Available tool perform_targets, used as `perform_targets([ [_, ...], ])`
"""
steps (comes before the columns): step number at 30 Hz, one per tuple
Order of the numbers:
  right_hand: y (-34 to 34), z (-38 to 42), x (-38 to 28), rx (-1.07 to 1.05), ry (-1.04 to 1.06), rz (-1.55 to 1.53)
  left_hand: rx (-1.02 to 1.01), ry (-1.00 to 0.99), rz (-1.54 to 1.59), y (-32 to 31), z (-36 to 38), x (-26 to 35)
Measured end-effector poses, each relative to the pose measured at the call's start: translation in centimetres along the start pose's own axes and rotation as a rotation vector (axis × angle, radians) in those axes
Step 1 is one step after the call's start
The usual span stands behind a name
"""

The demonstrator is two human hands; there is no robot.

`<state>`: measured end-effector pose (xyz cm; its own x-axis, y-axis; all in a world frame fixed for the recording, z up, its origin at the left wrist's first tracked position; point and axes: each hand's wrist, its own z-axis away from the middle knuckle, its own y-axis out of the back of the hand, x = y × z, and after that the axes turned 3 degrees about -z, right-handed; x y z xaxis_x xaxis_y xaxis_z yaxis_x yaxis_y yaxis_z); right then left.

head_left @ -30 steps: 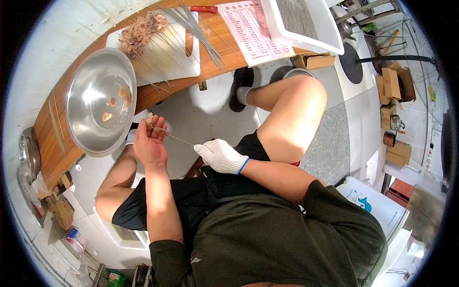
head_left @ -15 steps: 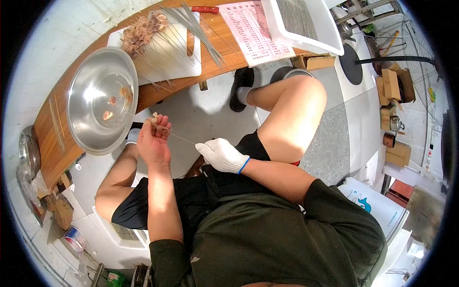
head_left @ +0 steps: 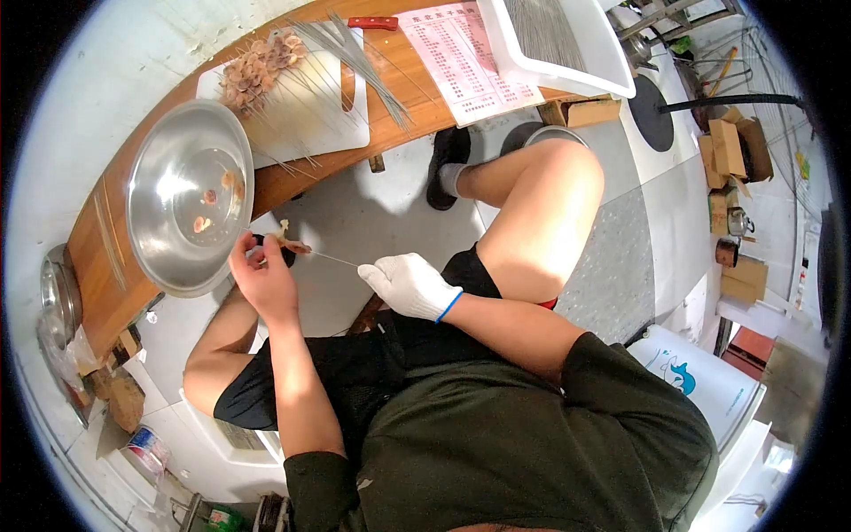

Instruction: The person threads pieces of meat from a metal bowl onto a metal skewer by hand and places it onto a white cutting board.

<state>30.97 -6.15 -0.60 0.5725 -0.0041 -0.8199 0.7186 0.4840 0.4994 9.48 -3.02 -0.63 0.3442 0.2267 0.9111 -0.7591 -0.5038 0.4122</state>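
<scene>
My right hand (head_left: 409,285), in a white knit glove with a blue cuff, is closed on one end of a thin metal skewer (head_left: 335,259). Pieces of pale brownish meat (head_left: 289,241) are threaded farther along it. At the skewer's other end is my bare left hand (head_left: 264,279), its fingers curled in by the tip; their exact contact is partly hidden. Just beyond that hand, a steel bowl (head_left: 151,253) tilts at the table's edge, with a few meat pieces (head_left: 204,223) inside.
On the wooden table (head_left: 106,293) lies a white cutting board (head_left: 310,133) with loaded skewers (head_left: 261,71). Bare skewers (head_left: 363,62), a red-handled knife (head_left: 373,23), a printed pink sheet (head_left: 452,62) and a white bin of skewers (head_left: 612,71) are there too.
My left hand has moved left, off the threaded meat and toward the skewer's tip by the bowl. The gloved right hand stays almost in place on the skewer.
</scene>
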Motion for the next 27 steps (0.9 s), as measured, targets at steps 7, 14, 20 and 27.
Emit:
perform_targets([
  [7, 0.2, 0.0, -0.3, 0.018, 0.024, 0.100, -0.191, -0.337, -0.612, 1.0, -0.3, 2.4],
  [14, -0.2, 0.2, 0.3, -0.028, 0.074, 0.189, -0.150, -0.552, -0.675, 0.6, 0.0, 3.0],
  [20, -0.9, 0.3, 1.1, -0.005, 0.150, 0.217, -0.116, -0.488, -0.557, 0.3, 0.2, 2.1],
  [27, 0.0, 0.2, 0.0, -0.083, 0.001, 0.103, -0.102, -0.170, -0.235, -0.1, 0.4, 3.4],
])
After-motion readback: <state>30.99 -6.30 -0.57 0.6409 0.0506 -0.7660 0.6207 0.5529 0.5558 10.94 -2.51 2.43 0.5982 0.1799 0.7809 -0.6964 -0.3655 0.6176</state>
